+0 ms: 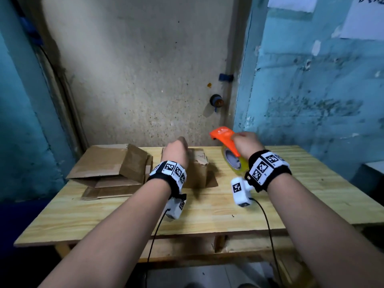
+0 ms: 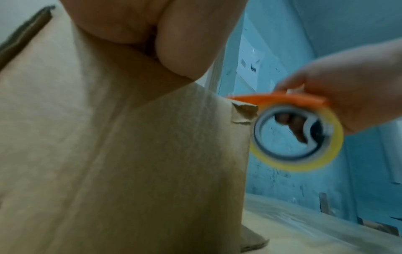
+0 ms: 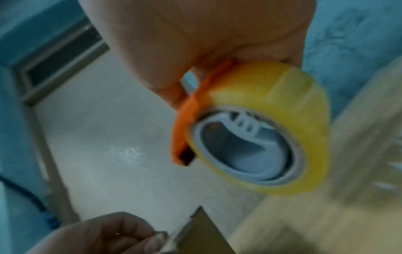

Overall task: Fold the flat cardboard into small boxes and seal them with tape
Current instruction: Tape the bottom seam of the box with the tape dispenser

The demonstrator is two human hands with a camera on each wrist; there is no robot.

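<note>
Pine-plank worktop (image 1: 291, 190) against flaking blue walls (image 1: 311, 90); right grip (image 1: 247, 145) clamps tape dispenser (image 1: 227, 142), left grip (image 1: 176, 150) curls over box (image 1: 197, 173).

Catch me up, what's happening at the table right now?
A person is taping up a folded cardboard box on the wooden table. The left hand rests on top of the box, steadying it. The right hand holds an orange tape dispenser with a yellowish tape roll in the air just right of the box. More flat cardboard lies stacked on the table's left side.
</note>
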